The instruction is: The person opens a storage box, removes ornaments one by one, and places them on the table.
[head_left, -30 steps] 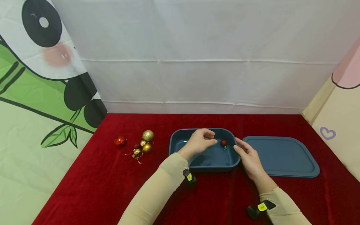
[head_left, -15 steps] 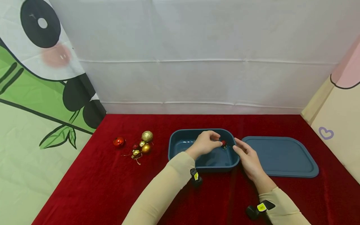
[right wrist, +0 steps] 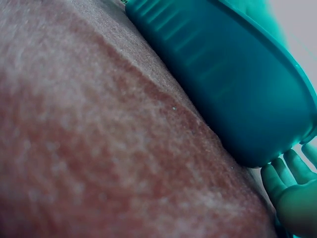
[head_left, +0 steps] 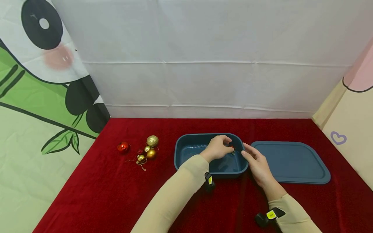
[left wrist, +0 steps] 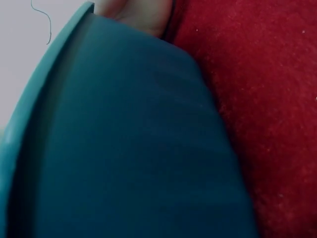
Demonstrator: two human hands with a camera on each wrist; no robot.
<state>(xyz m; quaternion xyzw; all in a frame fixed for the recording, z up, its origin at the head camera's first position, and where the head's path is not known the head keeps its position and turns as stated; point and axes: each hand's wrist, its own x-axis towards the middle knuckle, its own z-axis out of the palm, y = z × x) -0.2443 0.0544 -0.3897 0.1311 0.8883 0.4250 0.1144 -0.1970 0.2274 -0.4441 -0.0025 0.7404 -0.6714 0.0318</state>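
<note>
One blue tray (head_left: 186, 152) sits at the centre of the red surface (head_left: 96, 197). One flat blue lid (head_left: 291, 161) lies just to its right, the two edges close together. The left hand (head_left: 218, 149) reaches over the near rim into the right end of the tray, its grip curled round one small red ball (head_left: 232, 148), which is mostly hidden behind the fingers. The right hand (head_left: 256, 161) rests at the tray's right rim, between tray and lid, with a released grip and fingers relaxed.

Well apart to the left lie one red ball (head_left: 123, 147) and, just beside it, a cluster (head_left: 147, 150) of about five gold and red balls; the exact count cannot be confirmed. A white cloth wall (head_left: 204, 64) closes the far edge. Printed panels close the left and right sides. Open red surface lies near and far of the tray.
</note>
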